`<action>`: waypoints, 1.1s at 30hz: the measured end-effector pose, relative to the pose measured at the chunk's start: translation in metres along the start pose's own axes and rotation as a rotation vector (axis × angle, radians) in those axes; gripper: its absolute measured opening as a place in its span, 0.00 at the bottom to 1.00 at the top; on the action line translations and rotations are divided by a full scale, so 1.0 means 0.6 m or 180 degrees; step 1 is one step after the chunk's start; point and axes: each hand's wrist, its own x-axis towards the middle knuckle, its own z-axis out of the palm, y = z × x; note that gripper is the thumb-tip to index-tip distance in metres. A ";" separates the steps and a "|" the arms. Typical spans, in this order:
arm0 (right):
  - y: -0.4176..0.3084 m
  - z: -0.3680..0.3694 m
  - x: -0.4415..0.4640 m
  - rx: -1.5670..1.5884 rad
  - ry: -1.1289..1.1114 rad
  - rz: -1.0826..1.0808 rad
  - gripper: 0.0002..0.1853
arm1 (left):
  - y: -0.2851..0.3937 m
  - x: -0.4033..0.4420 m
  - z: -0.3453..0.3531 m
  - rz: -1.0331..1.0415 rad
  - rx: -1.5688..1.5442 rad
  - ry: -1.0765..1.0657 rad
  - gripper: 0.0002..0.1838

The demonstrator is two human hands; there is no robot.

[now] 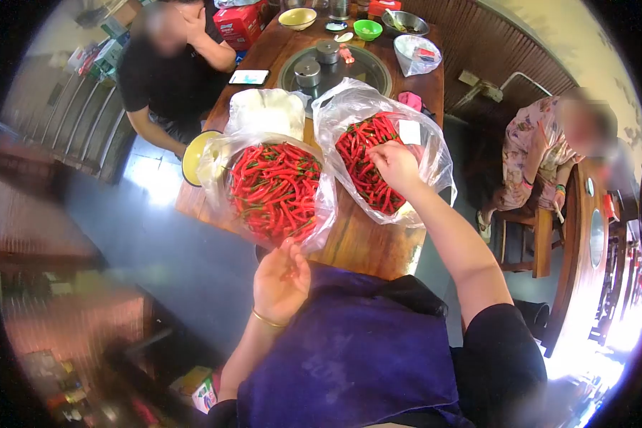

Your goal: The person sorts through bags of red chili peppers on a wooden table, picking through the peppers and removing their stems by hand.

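Two clear plastic bags of red chili peppers lie side by side on a wooden table. The left bag's peppers (277, 187) show many green stems; those in the right bag (367, 171) look mostly red. My left hand (282, 282) is just below the near edge of the left bag, palm turned up, fingers curled together. What its fingertips hold, if anything, is unclear. Over the right bag, my right hand (396, 165) has its fingers pinched close above the peppers; anything between them is hidden. A white paper slip (409, 132) lies in the right bag beside this hand.
On the wooden table (367, 246) are a white plastic bag (267, 113), a phone (249, 77), metal canisters (307, 72) on a round plate and several bowls. One person sits at the left near a yellow bowl (195, 158); another sits on a stool at the right.
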 end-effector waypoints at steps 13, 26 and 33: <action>0.029 0.016 0.051 -0.1259 -0.0622 -0.0874 0.05 | -0.019 0.036 0.050 0.0053 0.0240 0.0172 0.13; -0.185 -0.128 -0.036 -0.0362 0.0165 -0.2064 0.10 | -0.091 0.133 0.129 0.0686 0.2627 -0.0197 0.05; -0.220 -0.119 -0.050 -0.0157 0.0498 -0.2037 0.17 | -0.072 0.119 0.107 0.0963 0.2351 -0.0124 0.03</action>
